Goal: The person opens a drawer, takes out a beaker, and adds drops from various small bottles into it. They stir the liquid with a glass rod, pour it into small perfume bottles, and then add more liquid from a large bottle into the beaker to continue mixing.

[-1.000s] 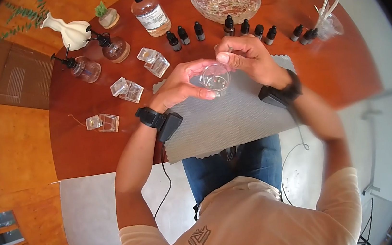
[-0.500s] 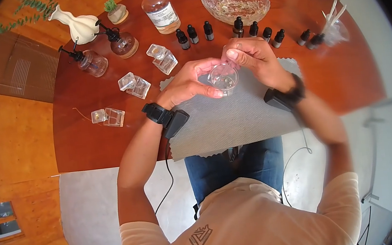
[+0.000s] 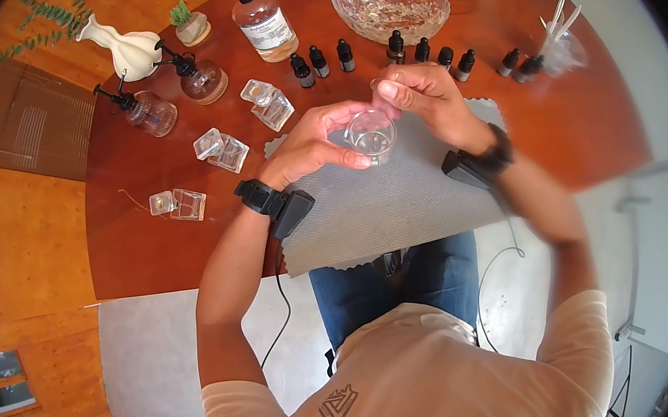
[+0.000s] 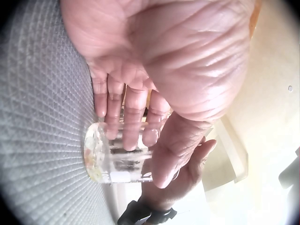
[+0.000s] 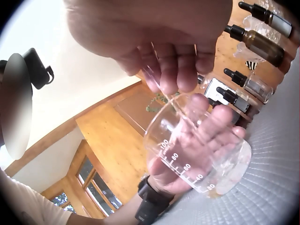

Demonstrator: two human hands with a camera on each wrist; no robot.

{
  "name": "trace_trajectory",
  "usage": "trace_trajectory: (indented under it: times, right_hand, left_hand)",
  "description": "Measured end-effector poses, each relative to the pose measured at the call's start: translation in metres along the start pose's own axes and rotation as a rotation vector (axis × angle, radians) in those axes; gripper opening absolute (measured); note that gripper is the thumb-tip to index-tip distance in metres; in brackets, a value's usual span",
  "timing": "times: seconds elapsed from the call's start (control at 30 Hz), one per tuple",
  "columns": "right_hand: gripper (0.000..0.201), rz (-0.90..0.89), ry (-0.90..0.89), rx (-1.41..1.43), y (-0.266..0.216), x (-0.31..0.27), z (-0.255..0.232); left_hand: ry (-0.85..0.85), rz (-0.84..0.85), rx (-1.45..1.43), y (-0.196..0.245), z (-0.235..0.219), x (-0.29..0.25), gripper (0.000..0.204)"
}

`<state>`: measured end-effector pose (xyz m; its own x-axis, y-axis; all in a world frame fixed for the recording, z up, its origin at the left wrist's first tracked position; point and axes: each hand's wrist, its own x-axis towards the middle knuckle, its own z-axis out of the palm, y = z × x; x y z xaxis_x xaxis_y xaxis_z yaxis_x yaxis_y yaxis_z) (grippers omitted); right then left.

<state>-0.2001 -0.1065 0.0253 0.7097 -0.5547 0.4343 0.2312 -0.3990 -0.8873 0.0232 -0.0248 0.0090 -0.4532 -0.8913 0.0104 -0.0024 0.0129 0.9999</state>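
Note:
A clear glass beaker point(image 3: 371, 140) with white graduation marks stands on the grey textured mat point(image 3: 384, 211). My left hand point(image 3: 317, 144) holds it from the side, thumb on the near side and fingers behind the glass. Its base shows pale and orange flecks in the left wrist view. My right hand point(image 3: 425, 99) is above the far right of the rim and pinches a thin clear stirring rod point(image 5: 176, 104) between thumb and fingers. The rod slants down into the beaker; its lower end is hard to make out through the glass.
Small black-capped dropper bottles point(image 3: 345, 56) line the table beyond the hands. Square glass bottles point(image 3: 272, 110), spray bottles point(image 3: 204, 83) and a white vase point(image 3: 131, 54) are on the left. Behind stand a large labelled bottle point(image 3: 266, 31) and a glass bowl point(image 3: 394, 12).
The head view shifts slightly one way and back. The right hand's fingers move a little above the rim with the rod; the left hand keeps its hold on the beaker.

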Motion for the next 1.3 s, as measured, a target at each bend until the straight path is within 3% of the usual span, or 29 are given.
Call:
trace_trajectory:
  times: [0.2,0.3,0.4,0.5,0.7,0.83,0.93,1.13,1.23,1.3]
  right_hand:
    - [0.044,0.097,-0.033,0.007,-0.005,-0.001,-0.005]
    - [0.043,-0.020,0.047,-0.048,-0.002,0.001,0.001]
    - [0.043,0.070,-0.057,0.001,-0.003,0.000,-0.005]
    - [0.042,0.003,0.049,-0.051,-0.002,0.001,0.000]
    - [0.039,0.059,-0.053,0.014,-0.004,0.001,-0.008]
    - [0.037,0.008,0.008,0.019,0.003,0.003,-0.002]
    - [0.039,0.082,-0.090,-0.011,0.001,0.003,-0.010]
    - [0.038,0.004,0.017,-0.015,-0.001,0.001,-0.003]
    - [0.037,0.003,-0.090,-0.022,-0.001,0.002,-0.007]
    - [0.036,0.019,-0.028,0.017,-0.004,0.000,-0.004]
  left_hand:
    - [0.002,-0.011,0.032,0.002,-0.001,-0.001,0.079]
    - [0.003,-0.013,0.038,0.000,-0.002,0.000,0.079]
    - [0.012,-0.019,0.035,-0.003,-0.002,0.000,0.079]
    - [0.029,-0.018,0.021,0.002,0.001,-0.002,0.079]
    - [0.047,-0.021,-0.006,-0.002,0.000,-0.001,0.081]
    - [0.078,-0.032,0.003,-0.002,-0.001,-0.003,0.082]
    - [0.088,-0.022,0.005,-0.001,0.002,-0.002,0.080]
    - [0.056,-0.023,-0.001,0.000,0.001,-0.001,0.078]
    - [0.052,-0.027,0.002,0.006,0.004,-0.002,0.077]
    - [0.049,-0.018,-0.016,0.010,0.007,-0.002,0.076]
